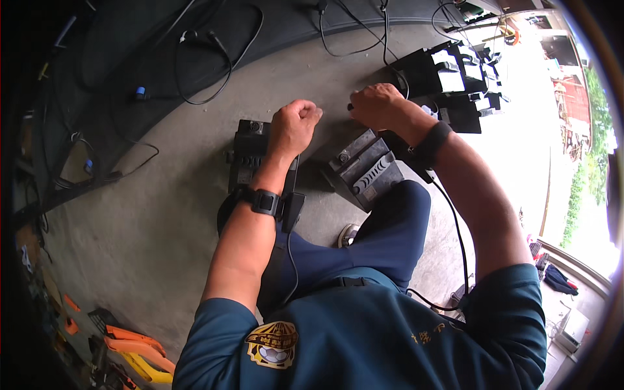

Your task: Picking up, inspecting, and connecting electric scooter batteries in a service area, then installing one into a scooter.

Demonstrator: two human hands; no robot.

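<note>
My left hand (296, 127) is above a black box with a socket on top (252, 133), its fingers curled and thumb pressed against them. Whether anything small is inside that grip is hidden. To its right, my right hand (378, 105) is closed, and a small dark end piece (351, 106) pokes out at its fingertips. The kind of this piece is not clear. Below the hands, a grey-black box with a ribbed carry handle (372, 174) stands tilted in view by my knee. Both hands are apart from the boxes.
Several black boxes with pale handles (448, 75) stand at the far right. Black cables (227, 65) hang and lie along a dark panel at the far left, some with blue-ended plugs (140, 92). Orange and yellow parts (140, 351) lie at the lower left. Bright daylight enters from the right.
</note>
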